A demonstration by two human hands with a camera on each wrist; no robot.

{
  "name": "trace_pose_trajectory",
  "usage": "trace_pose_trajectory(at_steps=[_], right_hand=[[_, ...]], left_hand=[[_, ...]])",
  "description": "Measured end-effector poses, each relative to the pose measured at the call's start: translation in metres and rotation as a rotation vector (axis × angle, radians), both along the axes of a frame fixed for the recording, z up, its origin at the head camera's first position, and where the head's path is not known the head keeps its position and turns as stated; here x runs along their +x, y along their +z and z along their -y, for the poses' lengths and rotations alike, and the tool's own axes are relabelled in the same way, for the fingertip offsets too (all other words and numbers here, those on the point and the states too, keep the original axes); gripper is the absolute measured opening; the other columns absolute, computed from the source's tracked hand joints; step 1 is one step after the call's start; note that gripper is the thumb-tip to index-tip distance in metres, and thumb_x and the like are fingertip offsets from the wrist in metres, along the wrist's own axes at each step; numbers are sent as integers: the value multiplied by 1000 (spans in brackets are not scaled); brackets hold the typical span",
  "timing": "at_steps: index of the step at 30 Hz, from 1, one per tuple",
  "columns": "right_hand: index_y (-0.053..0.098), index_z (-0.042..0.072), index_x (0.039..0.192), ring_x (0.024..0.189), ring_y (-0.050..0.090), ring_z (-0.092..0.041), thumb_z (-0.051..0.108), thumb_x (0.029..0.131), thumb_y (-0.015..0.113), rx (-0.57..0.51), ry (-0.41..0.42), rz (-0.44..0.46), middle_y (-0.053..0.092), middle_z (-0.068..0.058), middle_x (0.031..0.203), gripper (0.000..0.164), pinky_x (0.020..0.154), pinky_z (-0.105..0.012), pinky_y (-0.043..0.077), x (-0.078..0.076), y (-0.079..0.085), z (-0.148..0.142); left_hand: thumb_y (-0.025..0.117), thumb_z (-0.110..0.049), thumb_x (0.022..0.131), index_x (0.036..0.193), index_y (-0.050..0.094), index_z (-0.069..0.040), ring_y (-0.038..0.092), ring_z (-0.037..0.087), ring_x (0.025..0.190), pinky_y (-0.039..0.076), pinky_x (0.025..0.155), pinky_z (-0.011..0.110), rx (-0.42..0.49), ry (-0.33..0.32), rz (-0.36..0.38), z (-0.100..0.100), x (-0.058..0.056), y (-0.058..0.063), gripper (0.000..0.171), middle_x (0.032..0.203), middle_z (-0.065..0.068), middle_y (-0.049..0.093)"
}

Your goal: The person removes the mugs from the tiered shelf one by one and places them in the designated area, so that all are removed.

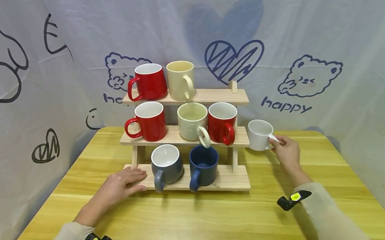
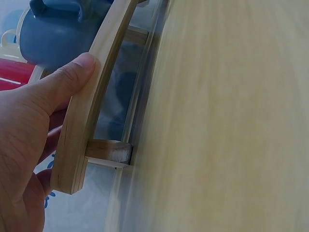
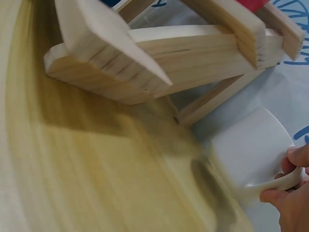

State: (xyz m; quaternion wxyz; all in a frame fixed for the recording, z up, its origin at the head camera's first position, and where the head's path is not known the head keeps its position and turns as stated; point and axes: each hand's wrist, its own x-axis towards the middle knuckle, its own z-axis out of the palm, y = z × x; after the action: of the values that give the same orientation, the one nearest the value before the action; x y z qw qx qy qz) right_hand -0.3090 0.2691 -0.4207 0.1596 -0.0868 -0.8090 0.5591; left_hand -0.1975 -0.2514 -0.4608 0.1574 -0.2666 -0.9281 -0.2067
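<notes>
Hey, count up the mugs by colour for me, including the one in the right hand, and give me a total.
Red mugs: 3
Cream mugs: 2
Grey-blue mug: 1
Navy mug: 1
White mug, in the right hand: 1
Total: 8

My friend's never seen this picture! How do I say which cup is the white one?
Find the three-tier wooden stand on the wooden table. Just beyond its right end, the person's right hand holds the white mug. Unlike its neighbours, it's plain white inside and out, and off the stand.
</notes>
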Motion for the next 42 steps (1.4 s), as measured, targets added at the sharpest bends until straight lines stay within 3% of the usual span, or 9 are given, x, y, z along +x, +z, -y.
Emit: trace_pose_trajectory(at_steps=[8, 22, 26, 29, 36, 42], right_hand=[[64, -8, 119, 72, 63, -5, 17, 96, 65, 67, -17, 28, 67, -22, 112, 34, 67, -14, 56, 3, -15, 4], [60, -6, 125, 89, 63, -8, 24, 97, 63, -36, 25, 33, 63, -22, 122, 41, 76, -13, 54, 4, -26, 9], [59, -6, 126, 100, 61, -14, 26, 99, 60, 7, 65, 40, 61, -22, 123, 43, 80, -13, 54, 3, -25, 8], [58, -6, 128, 99, 61, -19, 28, 100, 57, 99, 93, 53, 62, -23, 121, 44, 76, -13, 52, 4, -23, 5], [58, -5, 129, 98, 57, -29, 33, 103, 51, 320, 121, 39, 64, -25, 115, 46, 81, -34, 48, 7, -17, -3], [56, -6, 130, 108, 56, -36, 32, 104, 49, 341, 158, 35, 61, -27, 120, 47, 92, -47, 48, 8, -7, -11]], left_hand=[[79, -37, 81, 115, 74, -10, 61, 28, 116, 41, 108, 50, -5, 2, 6, -1, 1, 0, 44, 118, 1, 70], [80, -36, 80, 114, 75, -10, 63, 26, 115, 42, 107, 49, -1, 4, -16, -1, 0, -2, 43, 117, 0, 70], [79, -37, 81, 114, 75, -10, 63, 26, 114, 42, 107, 49, -7, 8, -15, -1, -1, -1, 43, 118, 0, 70], [80, -36, 80, 114, 75, -10, 63, 26, 114, 42, 107, 49, -5, 7, -13, -1, -1, -1, 43, 117, 0, 70], [80, -36, 80, 114, 75, -10, 63, 25, 114, 42, 107, 50, -2, 8, -16, -1, -1, -1, 43, 117, -1, 70], [80, -35, 80, 114, 75, -10, 63, 26, 113, 43, 106, 49, -6, 1, -28, -1, 0, -1, 43, 117, 0, 70]])
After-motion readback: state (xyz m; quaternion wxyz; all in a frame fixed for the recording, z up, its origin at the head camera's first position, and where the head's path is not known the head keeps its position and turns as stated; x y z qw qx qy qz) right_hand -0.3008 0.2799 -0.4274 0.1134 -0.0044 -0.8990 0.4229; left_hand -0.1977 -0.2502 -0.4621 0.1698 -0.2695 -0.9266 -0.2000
